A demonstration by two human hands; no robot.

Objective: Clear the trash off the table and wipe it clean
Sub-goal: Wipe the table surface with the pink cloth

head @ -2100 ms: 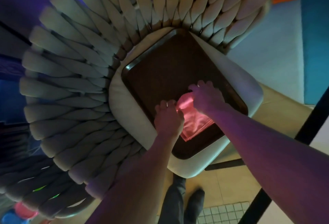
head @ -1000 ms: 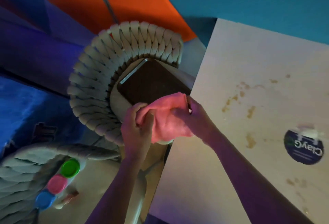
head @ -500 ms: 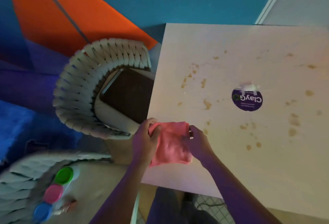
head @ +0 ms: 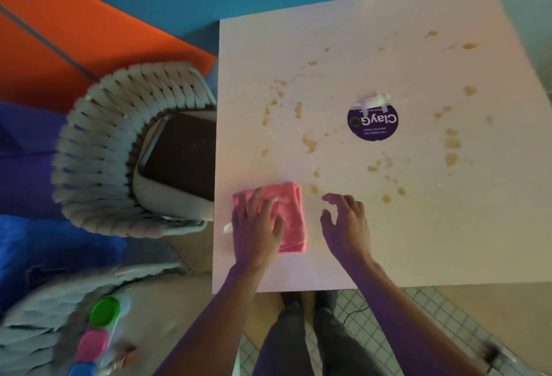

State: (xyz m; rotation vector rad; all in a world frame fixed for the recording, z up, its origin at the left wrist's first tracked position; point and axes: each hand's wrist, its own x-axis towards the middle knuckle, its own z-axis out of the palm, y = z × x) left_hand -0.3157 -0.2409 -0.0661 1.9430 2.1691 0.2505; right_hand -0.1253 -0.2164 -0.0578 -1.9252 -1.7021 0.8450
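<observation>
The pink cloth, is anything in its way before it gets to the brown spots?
Nothing visible: the folded pink cloth lies under the left hand, and only bare white tabletop separates it from the nearest brown stains.

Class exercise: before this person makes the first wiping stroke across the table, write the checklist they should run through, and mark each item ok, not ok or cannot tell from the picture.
1. Cloth down on the table: the pink cloth lies folded on the table near its front left corner. Ok.
2. A hand on the cloth: the left hand rests flat on it, fingers spread. Ok.
3. Right hand out of the way: the right hand is beside the cloth, holding nothing. Ok.
4. Trash cleared: only the round purple sticker shows on the tabletop. Ok.
5. Stains located: brown stains lie beyond the cloth, unwiped. Not ok yet.
6. Cloth damp: cannot tell.
</observation>
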